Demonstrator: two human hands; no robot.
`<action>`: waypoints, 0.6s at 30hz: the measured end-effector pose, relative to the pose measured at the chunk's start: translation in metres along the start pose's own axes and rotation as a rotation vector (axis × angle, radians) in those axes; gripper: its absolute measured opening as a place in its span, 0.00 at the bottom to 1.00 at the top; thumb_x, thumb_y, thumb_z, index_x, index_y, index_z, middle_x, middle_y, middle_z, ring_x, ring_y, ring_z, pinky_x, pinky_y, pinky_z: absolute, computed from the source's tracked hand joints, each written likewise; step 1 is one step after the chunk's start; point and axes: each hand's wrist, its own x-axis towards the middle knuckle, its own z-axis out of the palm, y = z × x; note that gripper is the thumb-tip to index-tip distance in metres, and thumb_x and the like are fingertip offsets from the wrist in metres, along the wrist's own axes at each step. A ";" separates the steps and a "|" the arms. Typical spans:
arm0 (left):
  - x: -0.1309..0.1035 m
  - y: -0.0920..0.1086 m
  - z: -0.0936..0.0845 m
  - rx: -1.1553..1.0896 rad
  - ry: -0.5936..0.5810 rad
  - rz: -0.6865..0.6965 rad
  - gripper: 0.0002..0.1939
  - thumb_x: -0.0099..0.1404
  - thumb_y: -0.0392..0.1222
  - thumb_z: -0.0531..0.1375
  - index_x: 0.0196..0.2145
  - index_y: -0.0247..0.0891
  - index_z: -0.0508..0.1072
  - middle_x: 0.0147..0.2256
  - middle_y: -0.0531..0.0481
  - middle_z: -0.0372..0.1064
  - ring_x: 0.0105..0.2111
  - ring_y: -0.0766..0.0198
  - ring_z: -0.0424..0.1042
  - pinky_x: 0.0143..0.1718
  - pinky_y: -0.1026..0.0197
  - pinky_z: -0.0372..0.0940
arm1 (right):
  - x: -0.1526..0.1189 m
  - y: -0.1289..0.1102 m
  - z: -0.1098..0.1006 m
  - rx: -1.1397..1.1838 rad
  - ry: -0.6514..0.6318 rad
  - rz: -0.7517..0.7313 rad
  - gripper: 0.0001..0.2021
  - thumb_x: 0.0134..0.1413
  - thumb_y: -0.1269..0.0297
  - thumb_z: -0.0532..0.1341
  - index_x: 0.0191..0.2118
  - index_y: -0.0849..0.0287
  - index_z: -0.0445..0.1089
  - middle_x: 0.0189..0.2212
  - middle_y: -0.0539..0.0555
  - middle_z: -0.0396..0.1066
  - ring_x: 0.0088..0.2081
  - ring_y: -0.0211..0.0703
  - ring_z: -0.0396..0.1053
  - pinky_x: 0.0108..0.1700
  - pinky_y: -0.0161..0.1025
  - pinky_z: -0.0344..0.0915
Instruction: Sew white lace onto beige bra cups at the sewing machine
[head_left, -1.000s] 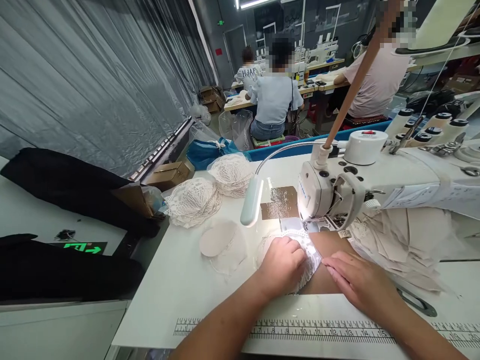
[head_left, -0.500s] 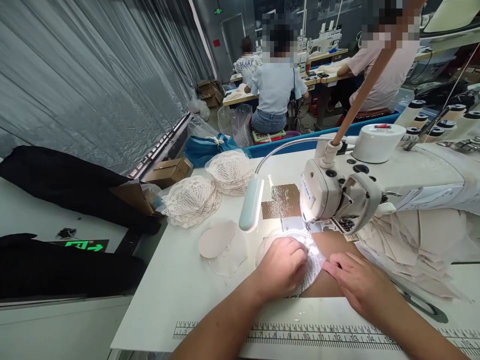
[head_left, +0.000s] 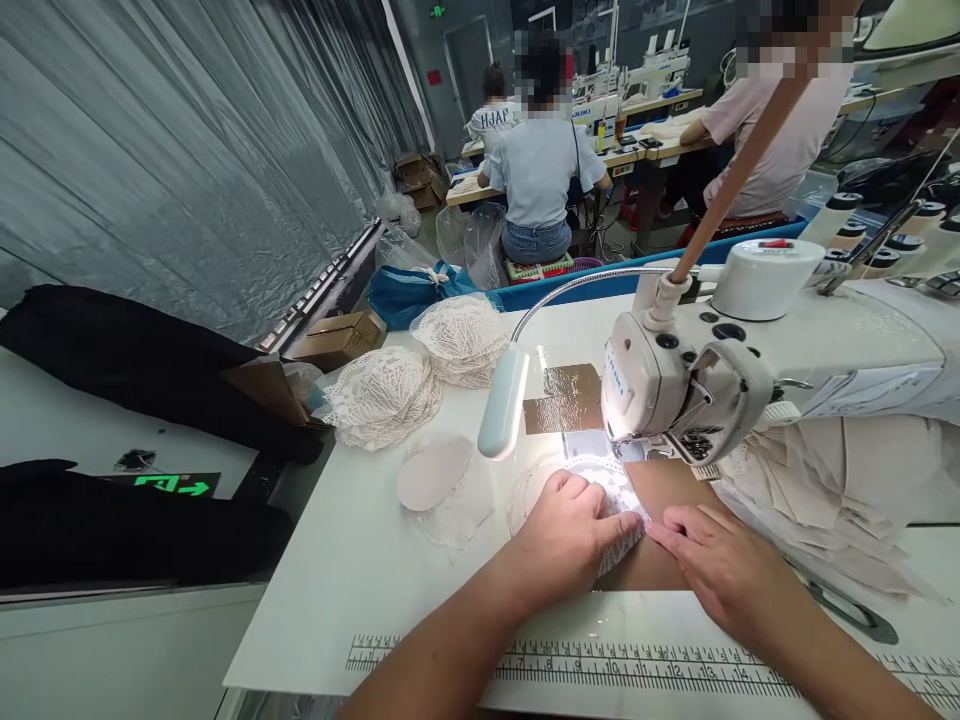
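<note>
A round white lace piece (head_left: 616, 487) lies under the lit needle area of the sewing machine (head_left: 649, 375). My left hand (head_left: 574, 520) rests over it, fingers bent and pressed onto the lace, thumb stretched right along its edge. At the right edge of the lace, my right hand (head_left: 701, 555) is closed, with thumb and forefinger pinching the rim; the other fingers are curled in. The two hands nearly meet there. My left hand covers much of the lace. Just left of that hand, a pale lace edge (head_left: 525, 490) shows.
Stacks of lace pieces (head_left: 382, 395) sit at the back left, and a beige oval pad (head_left: 435, 480) lies nearer. A lamp (head_left: 502, 405) hangs over the table. Beige fabric pieces (head_left: 817, 480) are heaped right. A printed ruler (head_left: 585, 665) runs along the front. Several people sit beyond.
My left thumb has stretched out to the right, toward the lace edge beside my right fingertips. My right hand stays nearly in place. The view has shifted slightly.
</note>
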 end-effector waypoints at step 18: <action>0.004 -0.002 -0.001 -0.067 0.055 0.105 0.14 0.69 0.38 0.51 0.49 0.37 0.72 0.49 0.41 0.65 0.47 0.55 0.63 0.46 0.54 0.61 | 0.002 0.004 0.003 0.031 0.045 0.024 0.21 0.59 0.78 0.47 0.50 0.56 0.69 0.37 0.56 0.70 0.35 0.44 0.68 0.33 0.38 0.64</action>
